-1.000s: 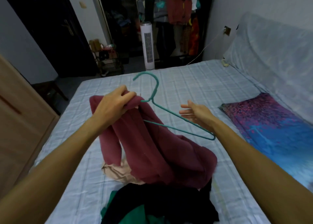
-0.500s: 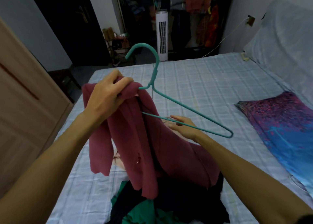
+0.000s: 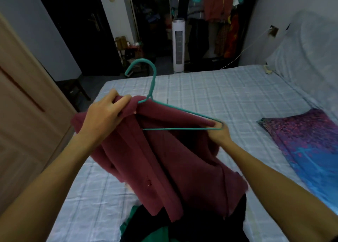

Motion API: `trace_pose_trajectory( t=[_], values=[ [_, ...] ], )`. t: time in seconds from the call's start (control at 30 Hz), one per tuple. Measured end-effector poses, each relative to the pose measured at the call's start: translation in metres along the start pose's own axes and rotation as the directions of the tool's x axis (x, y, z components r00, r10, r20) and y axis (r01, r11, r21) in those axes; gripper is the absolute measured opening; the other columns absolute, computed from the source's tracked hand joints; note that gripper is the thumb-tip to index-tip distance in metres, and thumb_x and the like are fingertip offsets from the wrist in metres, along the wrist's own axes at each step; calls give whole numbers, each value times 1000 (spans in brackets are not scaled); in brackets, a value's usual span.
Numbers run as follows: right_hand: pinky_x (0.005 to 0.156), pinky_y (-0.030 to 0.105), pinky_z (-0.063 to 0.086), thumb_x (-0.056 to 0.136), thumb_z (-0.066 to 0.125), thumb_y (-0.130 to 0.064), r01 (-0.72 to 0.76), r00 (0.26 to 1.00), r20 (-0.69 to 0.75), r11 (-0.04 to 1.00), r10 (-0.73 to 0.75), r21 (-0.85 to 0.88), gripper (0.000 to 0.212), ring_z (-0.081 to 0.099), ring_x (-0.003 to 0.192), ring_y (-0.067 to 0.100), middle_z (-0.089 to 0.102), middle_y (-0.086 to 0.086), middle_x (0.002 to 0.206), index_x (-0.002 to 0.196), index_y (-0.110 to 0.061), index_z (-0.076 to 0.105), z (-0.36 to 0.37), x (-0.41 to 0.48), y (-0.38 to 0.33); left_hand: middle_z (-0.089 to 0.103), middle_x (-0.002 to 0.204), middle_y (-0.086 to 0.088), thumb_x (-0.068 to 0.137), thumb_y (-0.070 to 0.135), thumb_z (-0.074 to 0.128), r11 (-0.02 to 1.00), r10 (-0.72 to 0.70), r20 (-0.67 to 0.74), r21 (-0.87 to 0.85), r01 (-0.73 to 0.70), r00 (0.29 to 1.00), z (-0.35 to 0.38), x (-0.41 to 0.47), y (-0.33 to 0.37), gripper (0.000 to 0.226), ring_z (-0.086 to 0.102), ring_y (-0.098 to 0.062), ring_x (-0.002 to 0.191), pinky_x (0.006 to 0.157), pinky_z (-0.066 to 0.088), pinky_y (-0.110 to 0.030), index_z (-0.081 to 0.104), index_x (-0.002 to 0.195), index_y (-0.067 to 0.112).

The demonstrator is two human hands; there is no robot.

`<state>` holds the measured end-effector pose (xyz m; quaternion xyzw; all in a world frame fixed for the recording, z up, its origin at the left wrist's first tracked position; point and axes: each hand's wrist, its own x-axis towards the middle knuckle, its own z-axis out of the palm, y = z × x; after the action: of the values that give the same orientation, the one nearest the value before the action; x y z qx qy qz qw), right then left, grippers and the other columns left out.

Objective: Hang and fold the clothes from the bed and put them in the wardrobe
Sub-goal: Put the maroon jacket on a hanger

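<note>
Maroon garment [image 3: 164,150], no label legible, sits mid-frame on teal hanger [image 3: 164,112]; left hand [image 3: 104,117] clenches its collar, right hand [image 3: 219,134] pinches the hanger's end.

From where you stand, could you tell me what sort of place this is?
Most likely a bedroom at home: a bed with a checked sheet, clothes on a rack, and a wooden wardrobe.

matt fleecy cloth top [image 3: 164,150], smooth coated hanger [image 3: 180,112]

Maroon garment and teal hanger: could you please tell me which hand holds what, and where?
The left hand grips the maroon fleece garment at its collar. The right hand pinches the teal wire hanger at its right tip, with fabric.
</note>
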<state>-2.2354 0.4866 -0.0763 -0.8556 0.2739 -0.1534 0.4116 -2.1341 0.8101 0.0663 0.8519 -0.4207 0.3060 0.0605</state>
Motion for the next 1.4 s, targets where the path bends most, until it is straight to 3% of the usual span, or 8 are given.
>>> trace_pose_trajectory(
  t=[0.17, 0.4, 0.6, 0.77, 0.87, 0.97, 1.27, 1.4],
  values=[
    [60, 29, 45, 72, 70, -44, 23, 982, -184, 991, -47, -134, 24, 61, 67, 19, 64, -2, 63, 69, -20, 67, -83, 24, -33, 50, 88, -14, 79, 22, 72, 996, -83, 76, 37, 80, 994, 28, -1, 7, 39, 57, -34, 58, 40, 44, -35, 56, 114, 15],
    [71, 29, 50, 76, 65, -33, 69, 880, -472, 997, -47, 31, 18, 67, 83, 19, 73, -2, 83, 89, -24, 74, -106, 17, -103, 48, 93, -20, 80, 11, 67, 966, -257, 98, 1, 258, 961, 41, 51, 51, 35, 56, -41, 60, 47, 42, -42, 53, 112, 11],
    [80, 32, 51, 84, 63, -41, 471, 881, 78, 881, -467, -46, 34, 66, 85, 9, 73, -1, 90, 95, -11, 74, -73, -27, -110, 47, 94, -15, 77, 7, 62, 923, -360, -114, -191, 335, 926, 3, 89, 61, 26, 54, -41, 62, 53, 43, -43, 56, 101, 11],
    [87, 35, 39, 87, 55, -20, 558, 654, -456, 792, -604, -249, 15, 53, 92, 25, 59, 5, 95, 96, -14, 65, -116, -5, -120, 48, 86, -11, 70, 2, 63, 913, -346, -245, -309, 266, 906, -20, 88, 67, 26, 54, -38, 61, 51, 45, -42, 60, 95, 10],
    [96, 40, 40, 88, 59, -34, 518, 743, -329, 812, -583, -269, 45, 51, 107, 22, 56, 6, 116, 128, -15, 50, -151, 9, -130, 50, 84, -9, 72, 3, 67, 893, -363, -298, -380, 240, 883, -30, 92, 69, 26, 54, -33, 62, 52, 46, -39, 62, 96, 11],
    [87, 43, 44, 86, 48, -51, 505, 765, -207, 767, -610, -396, 51, 59, 98, 28, 64, 6, 105, 121, -14, 58, -174, 15, -137, 51, 83, -5, 76, 7, 71, 870, -391, -353, -443, 217, 850, -44, 103, 65, 21, 54, -26, 62, 54, 46, -36, 65, 95, 13],
    [53, 35, 47, 90, 51, -43, 530, 444, -331, 542, -833, -652, 32, 61, 64, 24, 63, 1, 74, 94, -14, 66, -173, -5, -200, 48, 96, -15, 86, 24, 66, 866, -403, -435, -466, 181, 806, -70, 138, 94, 30, 54, -33, 72, 60, 42, -37, 52, 100, 0],
    [46, 27, 37, 91, 46, -42, 472, 390, -400, 553, -830, -687, 34, 59, 56, 23, 61, 1, 69, 90, -15, 65, -175, -15, -207, 43, 109, -11, 85, 41, 62, 866, -355, -334, -469, 173, 873, -73, 128, 84, 51, 50, -26, 94, 85, 45, -38, 48, 121, 8]
  ],
)
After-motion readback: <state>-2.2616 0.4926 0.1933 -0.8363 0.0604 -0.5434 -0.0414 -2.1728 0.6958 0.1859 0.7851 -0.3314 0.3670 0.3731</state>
